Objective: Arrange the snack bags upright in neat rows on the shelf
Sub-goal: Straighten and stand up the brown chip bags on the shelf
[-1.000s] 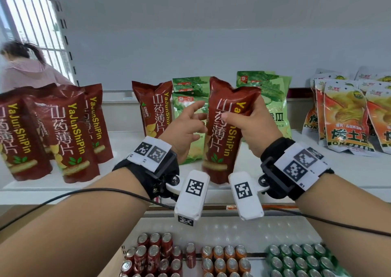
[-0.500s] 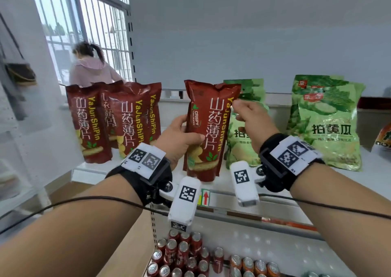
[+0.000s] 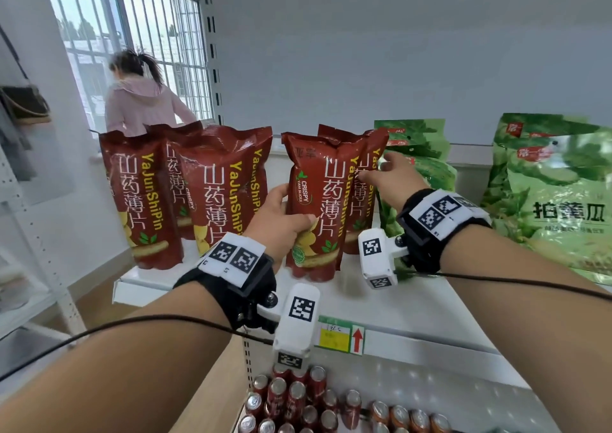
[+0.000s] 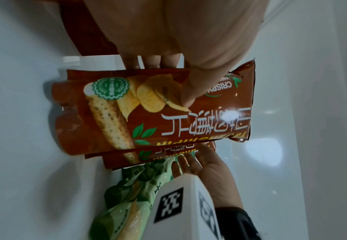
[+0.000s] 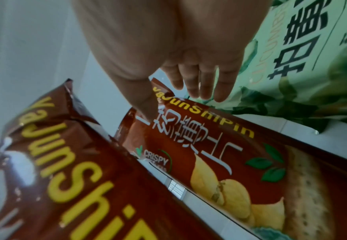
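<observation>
Currently the risks, largest first. The front red bag (image 3: 316, 210) is standing upright on the shelf (image 3: 414, 303), just in front of a second red bag (image 3: 362, 197); the left hand (image 3: 280, 224) is gripping its lower left side, thumb pressing on the printed face and fingers (image 4: 150, 62) curling round the back. Judgement: the bag is light and puffy with a narrow base, so letting go off-balance is likely to tip it forward toward the shelf edge, or sideways into the red group (image 3: 185, 197) on the left.

The right hand (image 3: 389, 176) is pinching the upper right edge of the second red bag, thumb on the front and fingers (image 5: 199, 82) straight and close together behind it. Pulling there could be dragging that bag askew or knocking the near green bag (image 3: 417, 167) just beside it, which is already leaning.

Smaller risk: squeezing too hard is probably crushing the crisps.

Around: a larger green bag (image 3: 556, 194) is standing well apart to the right; cans (image 3: 298, 403) are filling the shelf below; a person (image 3: 142, 98) is standing by the window, clear of the work. Nothing is blocking the hands except the crowded bags themselves.
</observation>
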A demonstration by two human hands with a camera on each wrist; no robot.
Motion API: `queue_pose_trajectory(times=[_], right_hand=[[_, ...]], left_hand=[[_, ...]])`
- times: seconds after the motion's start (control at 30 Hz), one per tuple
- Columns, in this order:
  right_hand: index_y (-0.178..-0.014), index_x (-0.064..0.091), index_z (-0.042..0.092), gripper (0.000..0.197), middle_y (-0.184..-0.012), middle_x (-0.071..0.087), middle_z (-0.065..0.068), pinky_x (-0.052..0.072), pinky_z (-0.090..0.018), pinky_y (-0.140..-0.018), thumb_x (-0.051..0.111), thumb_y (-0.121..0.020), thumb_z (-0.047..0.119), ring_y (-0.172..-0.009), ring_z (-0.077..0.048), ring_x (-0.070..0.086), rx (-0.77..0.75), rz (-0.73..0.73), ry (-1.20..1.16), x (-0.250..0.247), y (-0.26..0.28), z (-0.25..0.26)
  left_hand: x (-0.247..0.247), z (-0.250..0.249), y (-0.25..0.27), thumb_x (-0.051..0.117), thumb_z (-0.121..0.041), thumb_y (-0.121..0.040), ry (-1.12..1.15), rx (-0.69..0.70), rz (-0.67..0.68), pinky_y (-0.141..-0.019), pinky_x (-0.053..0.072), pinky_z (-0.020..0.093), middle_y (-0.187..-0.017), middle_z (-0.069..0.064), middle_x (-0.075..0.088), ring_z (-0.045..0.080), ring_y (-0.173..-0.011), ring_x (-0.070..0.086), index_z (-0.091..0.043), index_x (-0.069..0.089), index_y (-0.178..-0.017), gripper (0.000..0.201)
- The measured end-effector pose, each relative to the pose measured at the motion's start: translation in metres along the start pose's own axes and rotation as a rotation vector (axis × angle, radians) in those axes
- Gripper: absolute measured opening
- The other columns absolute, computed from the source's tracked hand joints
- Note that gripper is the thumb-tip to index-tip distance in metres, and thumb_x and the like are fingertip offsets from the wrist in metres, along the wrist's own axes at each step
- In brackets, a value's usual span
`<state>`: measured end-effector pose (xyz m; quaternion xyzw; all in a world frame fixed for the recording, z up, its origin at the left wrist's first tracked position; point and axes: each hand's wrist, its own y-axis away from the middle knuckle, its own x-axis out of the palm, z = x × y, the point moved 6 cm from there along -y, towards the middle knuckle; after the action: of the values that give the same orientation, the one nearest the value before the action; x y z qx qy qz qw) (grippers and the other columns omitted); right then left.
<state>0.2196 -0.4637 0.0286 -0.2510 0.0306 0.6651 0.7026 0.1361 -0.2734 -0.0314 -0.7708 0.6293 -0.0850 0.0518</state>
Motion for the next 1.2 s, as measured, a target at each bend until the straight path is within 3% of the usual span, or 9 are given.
queue_pose_trajectory(times=[0.13, 0.37, 0.53, 0.67, 0.8, 0.87, 0.97, 1.1, 1.2], right_hand=[[-0.134, 0.043, 0.017, 0.071, -0.122, 0.061, -0.001, 0.048, -0.035, -0.09, 0.077, -0.074, 0.029, -0.102, -0.019, 0.062, 0.015, 0.019, -0.093, 0.009, -0.009, -0.002], [-0.088, 0.062, 0.024, 0.023, -0.099, 0.072, 0.0, 0.054, -0.038, -0.083, 0.078, -0.073, 0.019, -0.086, -0.016, 0.069, -0.034, -0.055, -0.276, -0.002, -0.009, -0.001], [-0.09, 0.062, 0.024, 0.025, -0.098, 0.071, 0.005, 0.052, -0.041, -0.089, 0.077, -0.07, 0.023, -0.089, -0.015, 0.069, -0.068, -0.21, -0.385, -0.045, -0.003, 0.003], [-0.092, 0.063, 0.022, 0.023, -0.096, 0.072, 0.004, 0.055, -0.037, -0.082, 0.074, -0.073, 0.02, -0.085, -0.014, 0.071, -0.116, -0.218, -0.467, -0.068, 0.005, 0.004], [-0.101, 0.063, 0.019, 0.029, -0.095, 0.074, 0.003, 0.054, -0.031, -0.074, 0.074, -0.074, 0.017, -0.083, -0.013, 0.071, -0.144, -0.101, -0.541, -0.072, 0.01, -0.002], [-0.103, 0.063, 0.02, 0.03, -0.098, 0.073, 0.002, 0.054, -0.033, -0.077, 0.074, -0.075, 0.02, -0.086, -0.015, 0.071, -0.144, -0.023, -0.55, -0.068, 0.011, -0.006], [-0.102, 0.064, 0.02, 0.031, -0.096, 0.074, 0.003, 0.053, -0.03, -0.074, 0.074, -0.073, 0.022, -0.085, -0.015, 0.071, -0.155, 0.11, -0.565, -0.057, 0.013, -0.009], [-0.096, 0.065, 0.022, 0.026, -0.088, 0.075, 0.006, 0.053, -0.028, -0.07, 0.075, -0.073, 0.018, -0.08, -0.014, 0.072, -0.202, 0.278, -0.553, -0.042, 0.019, -0.008], [-0.094, 0.065, 0.023, 0.025, -0.089, 0.074, 0.004, 0.054, -0.033, -0.076, 0.076, -0.073, 0.015, -0.082, -0.016, 0.071, -0.242, 0.384, -0.534, -0.036, 0.027, -0.006]], left_hand=[[0.001, 0.01, -0.014, 0.06, 0.003, -0.085, -0.01, -0.029, 0.015, -0.088, 0.053, 0.041, -0.113, 0.002, 0.068, 0.019, -0.098, 0.067, -0.023, 0.042, -0.134, 0.058], [0.007, 0.011, -0.025, 0.061, -0.018, -0.066, -0.033, -0.037, 0.018, -0.1, 0.046, 0.049, -0.124, 0.003, 0.063, 0.027, -0.11, 0.061, -0.033, 0.043, -0.126, 0.065], [0.014, 0.013, -0.035, 0.058, -0.022, -0.066, -0.083, -0.029, 0.023, -0.098, 0.047, 0.05, -0.122, -0.002, 0.062, 0.024, -0.108, 0.061, -0.034, 0.039, -0.133, 0.071], [0.02, 0.013, -0.041, 0.059, -0.015, -0.075, -0.109, -0.031, 0.034, -0.1, 0.046, 0.051, -0.125, -0.001, 0.061, 0.025, -0.11, 0.06, -0.031, 0.035, -0.14, 0.071], [0.023, 0.008, -0.037, 0.057, -0.012, -0.056, -0.071, -0.043, 0.007, -0.094, 0.049, 0.047, -0.114, -0.002, 0.064, 0.023, -0.102, 0.063, -0.03, 0.035, -0.139, 0.088], [0.023, 0.006, -0.031, 0.055, -0.012, -0.054, -0.048, -0.026, -0.047, -0.082, 0.052, 0.037, -0.112, -0.001, 0.062, 0.016, -0.094, 0.062, -0.025, 0.029, -0.144, 0.095], [0.021, -0.002, -0.017, 0.058, -0.009, -0.069, -0.066, -0.001, -0.182, -0.065, 0.04, 0.018, -0.137, 0.0, 0.044, 0.001, -0.086, 0.051, -0.023, 0.01, -0.152, 0.097], [0.027, -0.022, 0.01, 0.057, -0.031, -0.064, -0.199, 0.116, -0.341, -0.086, 0.034, 0.021, -0.154, 0.003, 0.023, 0.019, -0.131, 0.034, -0.03, 0.018, -0.15, 0.094], [0.051, -0.036, 0.034, 0.057, -0.046, -0.077, -0.208, 0.208, -0.331, -0.082, 0.035, 0.019, -0.131, -0.006, 0.046, 0.003, -0.111, 0.048, -0.031, 0.04, -0.135, 0.062]])
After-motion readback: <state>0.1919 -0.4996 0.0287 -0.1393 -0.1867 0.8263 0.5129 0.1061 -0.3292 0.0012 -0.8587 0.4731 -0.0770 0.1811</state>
